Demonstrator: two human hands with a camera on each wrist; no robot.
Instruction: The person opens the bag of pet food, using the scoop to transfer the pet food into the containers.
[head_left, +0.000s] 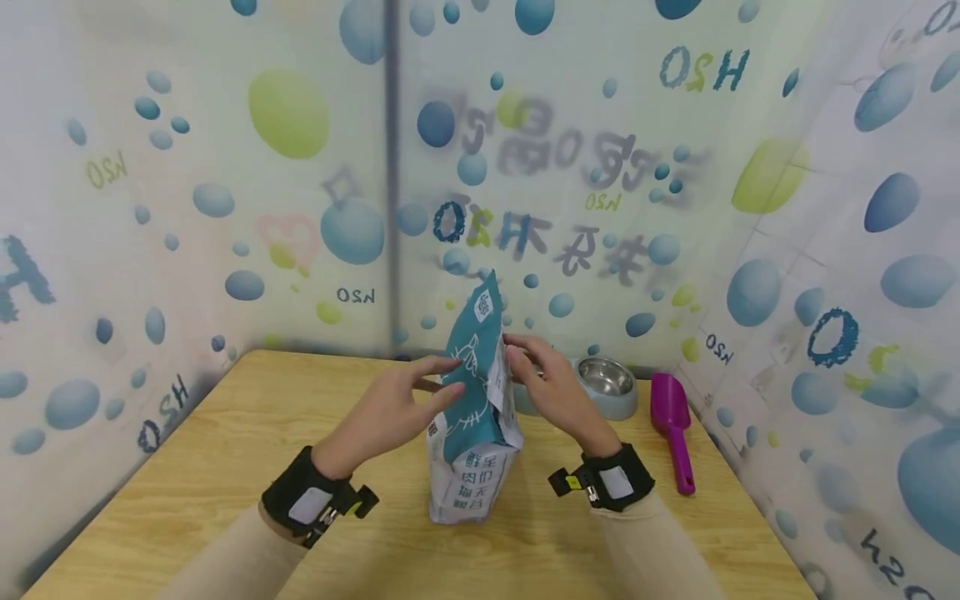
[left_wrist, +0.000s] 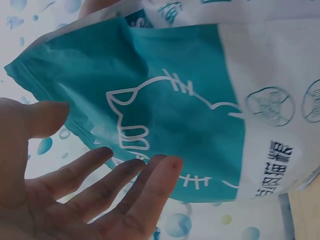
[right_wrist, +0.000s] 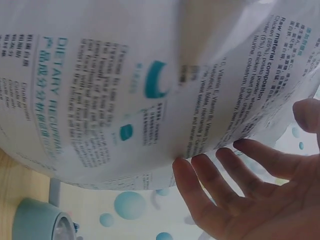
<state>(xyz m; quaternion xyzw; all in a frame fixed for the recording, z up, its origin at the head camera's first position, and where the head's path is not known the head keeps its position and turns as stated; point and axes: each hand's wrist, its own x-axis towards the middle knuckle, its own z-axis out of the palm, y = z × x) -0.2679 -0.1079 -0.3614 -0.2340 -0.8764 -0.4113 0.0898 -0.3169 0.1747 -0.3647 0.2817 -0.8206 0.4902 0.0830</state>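
Observation:
A teal and white bag of cat food (head_left: 468, 492) with a line-drawn cat stands upright on the wooden table (head_left: 262, 450). Its teal top comes to a tall, slanted point. On the left side my left hand (head_left: 393, 410) holds its fingers spread, the tips right at the teal face; the left wrist view shows thumb and fingers (left_wrist: 92, 197) loosely extended, not wrapped round the bag. My right hand (head_left: 558, 392) is at the opposite side. In the right wrist view its fingertips (right_wrist: 200, 167) meet the lower edge of the white printed panel, with the thumb apart.
Behind my right hand sits a pale blue double pet bowl (head_left: 618, 406) with a steel insert, partly hidden by hand and bag. A purple scoop (head_left: 678, 450) lies at the table's right edge. Bubble-patterned curtains (head_left: 300, 192) hang along the back and sides.

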